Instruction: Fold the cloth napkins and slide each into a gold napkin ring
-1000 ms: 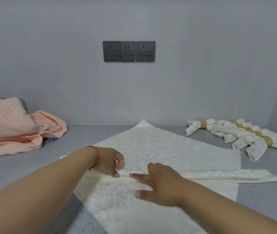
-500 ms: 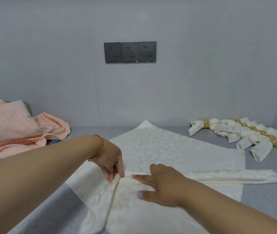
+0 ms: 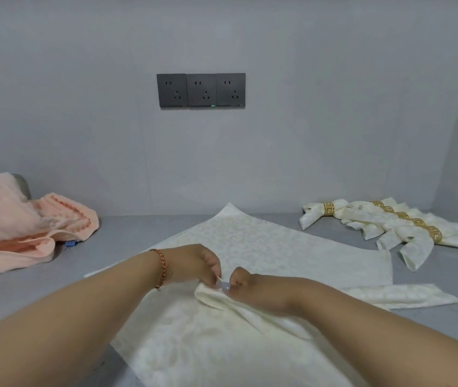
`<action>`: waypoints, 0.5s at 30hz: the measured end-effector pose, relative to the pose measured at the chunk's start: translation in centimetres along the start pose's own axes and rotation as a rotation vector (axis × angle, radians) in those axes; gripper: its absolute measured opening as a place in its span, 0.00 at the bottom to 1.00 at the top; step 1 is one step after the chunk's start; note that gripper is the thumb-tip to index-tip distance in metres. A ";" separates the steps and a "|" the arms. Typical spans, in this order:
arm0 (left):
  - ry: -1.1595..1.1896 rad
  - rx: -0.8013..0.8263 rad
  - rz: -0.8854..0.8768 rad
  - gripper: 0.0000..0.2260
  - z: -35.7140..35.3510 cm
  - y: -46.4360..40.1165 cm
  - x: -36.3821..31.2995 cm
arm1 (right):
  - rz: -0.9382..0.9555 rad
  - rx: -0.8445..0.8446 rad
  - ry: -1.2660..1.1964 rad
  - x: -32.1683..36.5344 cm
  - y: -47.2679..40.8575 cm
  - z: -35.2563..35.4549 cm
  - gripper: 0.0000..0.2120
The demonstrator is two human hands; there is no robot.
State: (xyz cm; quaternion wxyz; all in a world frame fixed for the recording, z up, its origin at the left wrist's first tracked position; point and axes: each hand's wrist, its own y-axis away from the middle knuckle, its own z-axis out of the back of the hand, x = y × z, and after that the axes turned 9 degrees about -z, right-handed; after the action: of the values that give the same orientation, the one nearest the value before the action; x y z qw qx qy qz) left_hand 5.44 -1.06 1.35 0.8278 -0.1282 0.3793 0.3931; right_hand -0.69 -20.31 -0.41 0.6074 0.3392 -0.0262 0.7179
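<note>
Cream napkin lies spread flat at centre of grey table, one corner pointing to the back wall. Left hand w/ orange cord bracelet & right hand meet at the napkin's middle, both pinching a raised fold of the cloth btwn curled fingertips. A folded strip of the same cloth sticks out to the right. Back right: finished napkins in gold rings, overlapping in a row. Far left: peach towel pile. On wall: three dark sockets.
</note>
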 end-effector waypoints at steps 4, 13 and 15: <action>0.369 -0.046 -0.068 0.07 -2.5 -1.0 0.4 | -0.044 -0.010 0.008 -0.5 -0.6 0.9 0.18; 0.332 -0.102 -0.041 0.08 -4.1 -1.9 0.4 | -0.165 0.017 -0.139 -0.6 -0.5 2.7 0.10; 0.356 -0.100 -0.020 0.07 -4.1 -2.2 -0.1 | -0.224 0.041 -0.088 -1.0 -0.3 3.2 0.13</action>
State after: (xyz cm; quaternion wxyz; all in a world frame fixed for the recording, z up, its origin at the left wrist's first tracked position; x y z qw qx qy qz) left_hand 4.87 -4.64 -1.59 0.7441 -0.2405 0.4986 0.3740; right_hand 1.05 -22.55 1.46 0.6749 0.3834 -0.0001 0.6305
